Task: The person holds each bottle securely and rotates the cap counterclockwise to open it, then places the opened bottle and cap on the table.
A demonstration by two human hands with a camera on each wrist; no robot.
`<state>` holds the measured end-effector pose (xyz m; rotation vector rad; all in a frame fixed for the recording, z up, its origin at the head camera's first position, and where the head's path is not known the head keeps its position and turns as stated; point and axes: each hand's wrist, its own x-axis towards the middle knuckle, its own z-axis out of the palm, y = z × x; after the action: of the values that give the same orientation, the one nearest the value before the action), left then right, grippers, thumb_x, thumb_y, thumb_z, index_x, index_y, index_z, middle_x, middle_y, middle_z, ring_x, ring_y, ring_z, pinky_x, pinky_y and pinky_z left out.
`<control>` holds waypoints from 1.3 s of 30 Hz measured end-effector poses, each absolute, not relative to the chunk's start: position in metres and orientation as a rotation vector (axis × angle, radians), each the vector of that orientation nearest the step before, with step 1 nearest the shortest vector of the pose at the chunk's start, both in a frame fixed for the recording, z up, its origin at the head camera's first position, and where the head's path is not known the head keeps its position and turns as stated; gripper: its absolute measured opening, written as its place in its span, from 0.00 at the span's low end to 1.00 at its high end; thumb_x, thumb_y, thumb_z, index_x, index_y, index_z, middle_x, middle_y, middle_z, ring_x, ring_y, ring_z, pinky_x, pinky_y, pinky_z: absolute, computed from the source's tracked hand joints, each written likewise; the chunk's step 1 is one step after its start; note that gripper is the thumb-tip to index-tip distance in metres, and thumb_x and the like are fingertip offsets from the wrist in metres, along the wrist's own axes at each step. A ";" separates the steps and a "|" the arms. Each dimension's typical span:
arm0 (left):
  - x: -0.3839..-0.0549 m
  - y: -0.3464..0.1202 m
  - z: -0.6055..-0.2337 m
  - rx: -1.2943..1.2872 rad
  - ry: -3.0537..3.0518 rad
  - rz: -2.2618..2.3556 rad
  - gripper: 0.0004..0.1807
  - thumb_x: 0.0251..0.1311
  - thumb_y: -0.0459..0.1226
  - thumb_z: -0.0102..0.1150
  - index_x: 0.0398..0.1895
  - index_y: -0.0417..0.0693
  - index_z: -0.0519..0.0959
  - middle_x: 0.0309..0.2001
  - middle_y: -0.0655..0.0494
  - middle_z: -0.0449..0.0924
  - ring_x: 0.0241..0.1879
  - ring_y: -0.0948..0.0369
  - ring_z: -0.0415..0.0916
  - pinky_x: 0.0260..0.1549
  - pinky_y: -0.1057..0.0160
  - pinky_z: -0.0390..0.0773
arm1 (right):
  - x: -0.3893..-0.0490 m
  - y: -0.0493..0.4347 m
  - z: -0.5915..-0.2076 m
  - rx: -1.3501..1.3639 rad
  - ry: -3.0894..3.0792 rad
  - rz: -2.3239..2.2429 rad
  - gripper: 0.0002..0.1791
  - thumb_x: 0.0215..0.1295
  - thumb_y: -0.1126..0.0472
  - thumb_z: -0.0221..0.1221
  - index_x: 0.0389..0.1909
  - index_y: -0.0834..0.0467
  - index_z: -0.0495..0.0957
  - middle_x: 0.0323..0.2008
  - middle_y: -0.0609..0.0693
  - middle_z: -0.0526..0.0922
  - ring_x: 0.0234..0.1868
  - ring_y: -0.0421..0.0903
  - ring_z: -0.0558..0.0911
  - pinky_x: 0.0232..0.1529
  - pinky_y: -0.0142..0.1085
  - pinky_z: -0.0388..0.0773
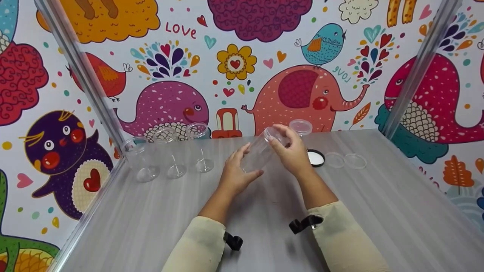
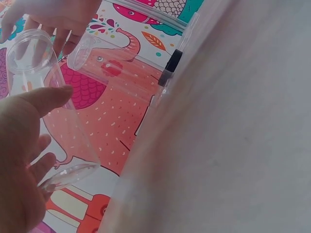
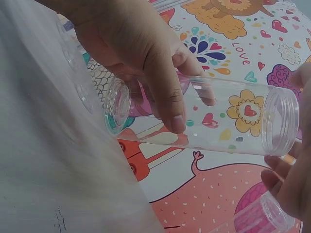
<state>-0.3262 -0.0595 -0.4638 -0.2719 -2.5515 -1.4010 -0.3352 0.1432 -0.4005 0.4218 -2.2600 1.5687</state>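
A clear plastic jar [image 1: 257, 155] is held tilted above the table, its threaded mouth [image 3: 282, 121] up toward the right hand. My left hand [image 1: 236, 170] grips the lower part of it; in the left wrist view the left thumb [image 2: 56, 97] lies across the jar's side. My right hand [image 1: 293, 149] is at the mouth end, thumb and fingers on either side of the rim. In the right wrist view, right fingertips [image 3: 277, 170] sit just under the rim. The jar's inside shows nothing but the background through it.
Three similar clear jars [image 1: 176, 170] stand in a row at the back left. Another clear jar [image 1: 301, 126] stands behind the right hand. Beside it lie a black-rimmed white lid [image 1: 315, 158] and two clear discs [image 1: 355, 161]. A printed wall [image 1: 234, 90] borders the grey table [image 1: 264, 234].
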 end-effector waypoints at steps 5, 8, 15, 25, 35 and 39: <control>-0.325 -0.060 -0.464 -0.262 -2.556 -1.408 0.51 0.52 0.52 0.83 0.80 0.78 0.65 0.74 0.59 0.75 0.76 0.52 0.71 0.71 0.36 0.77 | -0.337 0.143 -0.401 0.302 -2.340 1.529 0.33 0.68 0.37 0.68 0.69 0.48 0.78 0.65 0.54 0.80 0.59 0.54 0.78 0.59 0.54 0.86; -0.326 -0.061 -0.465 -0.266 -2.555 -1.409 0.51 0.52 0.52 0.83 0.80 0.78 0.65 0.74 0.59 0.76 0.76 0.53 0.71 0.70 0.37 0.77 | -0.337 0.142 -0.401 0.276 -2.349 1.517 0.32 0.67 0.37 0.70 0.67 0.47 0.80 0.64 0.54 0.80 0.58 0.54 0.78 0.58 0.53 0.86; -0.331 -0.065 -0.470 -0.230 -2.523 -1.484 0.51 0.52 0.49 0.84 0.80 0.73 0.66 0.73 0.58 0.76 0.75 0.51 0.71 0.71 0.36 0.76 | -0.334 0.142 -0.401 0.310 -2.256 1.574 0.29 0.69 0.45 0.69 0.67 0.50 0.79 0.55 0.55 0.81 0.51 0.52 0.77 0.46 0.41 0.81; -0.347 -0.086 -0.485 -0.025 -2.345 -1.634 0.48 0.53 0.54 0.83 0.74 0.55 0.66 0.75 0.56 0.74 0.79 0.50 0.65 0.79 0.41 0.67 | -0.336 0.144 -0.399 0.360 -2.224 1.718 0.35 0.68 0.54 0.71 0.74 0.50 0.71 0.66 0.55 0.76 0.63 0.55 0.79 0.60 0.45 0.80; -0.365 -0.101 -0.496 0.091 -2.198 -1.707 0.49 0.55 0.45 0.82 0.76 0.44 0.65 0.75 0.43 0.72 0.78 0.46 0.66 0.80 0.44 0.66 | -0.331 0.162 -0.401 0.414 -2.166 1.950 0.37 0.65 0.56 0.74 0.73 0.45 0.71 0.64 0.55 0.76 0.65 0.53 0.84 0.57 0.37 0.89; -0.372 -0.104 -0.501 0.125 -2.203 -1.756 0.49 0.57 0.44 0.81 0.77 0.43 0.63 0.77 0.43 0.70 0.80 0.47 0.65 0.82 0.46 0.63 | -0.327 0.177 -0.402 0.451 -2.122 1.979 0.37 0.64 0.58 0.75 0.73 0.51 0.71 0.64 0.57 0.78 0.63 0.53 0.85 0.59 0.36 0.88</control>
<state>-0.3721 -0.1037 -0.5008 0.1248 -2.2027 -1.7564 -0.3271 0.1771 -0.4019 0.4512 -2.1221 1.9787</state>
